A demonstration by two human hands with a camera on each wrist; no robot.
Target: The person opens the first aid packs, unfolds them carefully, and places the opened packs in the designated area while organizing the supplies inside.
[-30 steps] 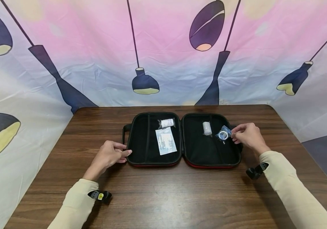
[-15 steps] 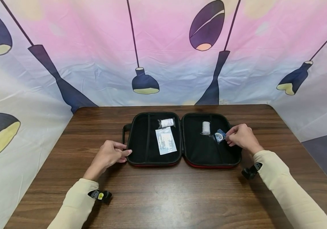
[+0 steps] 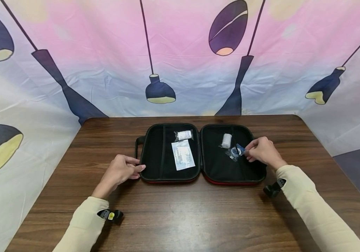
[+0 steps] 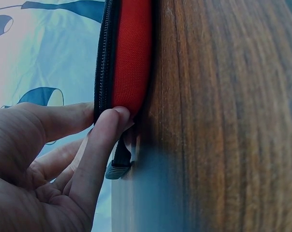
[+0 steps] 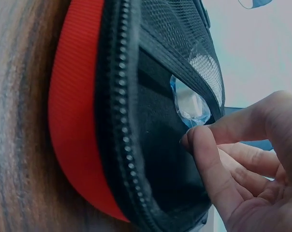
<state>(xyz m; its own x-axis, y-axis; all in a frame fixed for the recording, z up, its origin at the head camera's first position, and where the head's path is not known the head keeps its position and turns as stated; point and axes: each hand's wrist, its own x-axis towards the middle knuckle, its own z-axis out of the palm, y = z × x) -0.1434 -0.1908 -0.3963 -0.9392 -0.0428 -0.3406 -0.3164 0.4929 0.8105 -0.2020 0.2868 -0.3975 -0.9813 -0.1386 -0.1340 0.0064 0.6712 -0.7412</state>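
Observation:
A black case with red outer sides (image 3: 221, 171) lies unfolded on the table. My left hand (image 3: 124, 170) grips the front left corner of its rim (image 4: 129, 92), thumb and finger on either side. With my right hand (image 3: 263, 152) I pinch a small clear-blue plastic wrapper (image 5: 199, 113) with a white tape roll inside. The wrapper reaches under the edge band (image 5: 177, 67) of a mesh pocket in the right half. Behind that mesh shows a white bandage roll (image 3: 227, 140). A wrapped white roll (image 3: 184, 135) and a pale printed sachet (image 3: 183, 155) lie in the left half.
The brown wooden table (image 3: 180, 217) reaches forward from the case toward me. A black carry handle (image 3: 139, 140) sticks out at the case's left side. Behind the table hangs a cloth printed with lamps (image 3: 160, 91).
My right hand has moved left with the wrapped tape roll, bringing it further into the right half, near the bandage roll. My left hand has stayed at the case's corner.

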